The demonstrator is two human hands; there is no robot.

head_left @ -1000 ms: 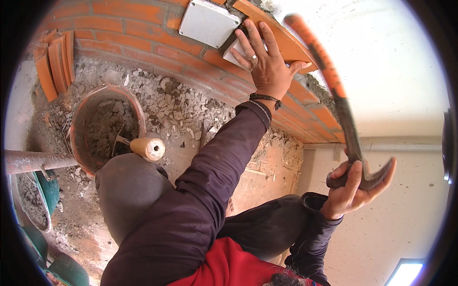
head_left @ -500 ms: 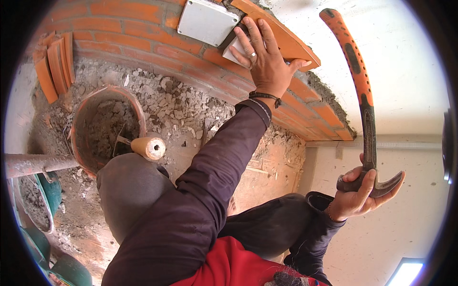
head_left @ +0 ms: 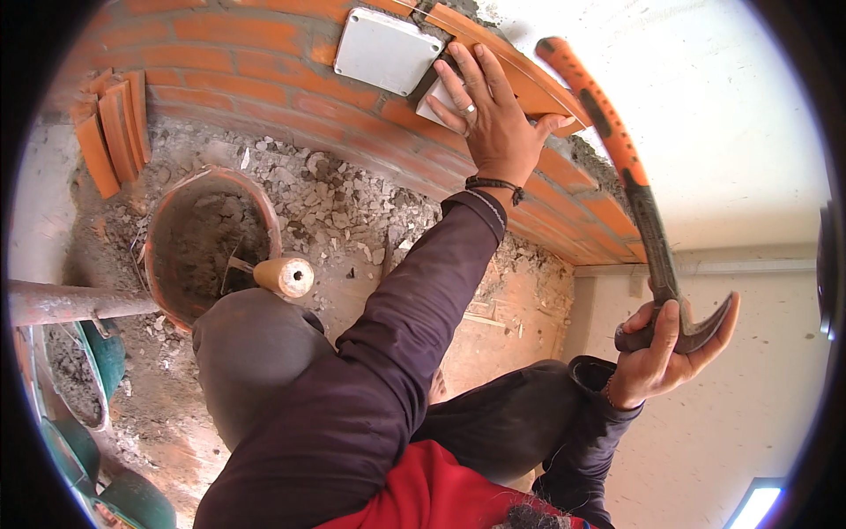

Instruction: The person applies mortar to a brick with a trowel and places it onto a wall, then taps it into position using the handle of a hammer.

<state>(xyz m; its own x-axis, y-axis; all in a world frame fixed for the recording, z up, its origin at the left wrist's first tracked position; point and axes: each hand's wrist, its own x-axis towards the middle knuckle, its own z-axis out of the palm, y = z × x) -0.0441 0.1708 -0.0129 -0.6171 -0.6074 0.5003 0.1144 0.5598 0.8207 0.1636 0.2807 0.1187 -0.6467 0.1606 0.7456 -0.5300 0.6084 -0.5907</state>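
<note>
My left hand point(head_left: 504, 132) lies with fingers spread on a flat orange brick tile point(head_left: 536, 88) at the top of the brick wall. Its thumb reaches the tile's right end. Partly behind the fingers is a small white block point(head_left: 441, 106); what it is, I cannot tell. My right hand point(head_left: 648, 366) grips a claw hammer point(head_left: 652, 236) by its dark metal head. The hammer's orange and black handle points upward, its end close to the tile's upper edge; whether they touch is unclear. A thin string runs along the tile.
A grey cover plate point(head_left: 386, 53) sits in the wall. On the rubble floor stands a mortar bucket point(head_left: 275, 207) holding a wooden-handled tool point(head_left: 286, 276). Spare brick tiles point(head_left: 115, 128) lean at the left, above a metal pole point(head_left: 79, 304) and green containers point(head_left: 137, 502).
The hammer has swung left, its handle end now nearer the tile. My left hand has stayed on the tile. The whole view has shifted slightly.
</note>
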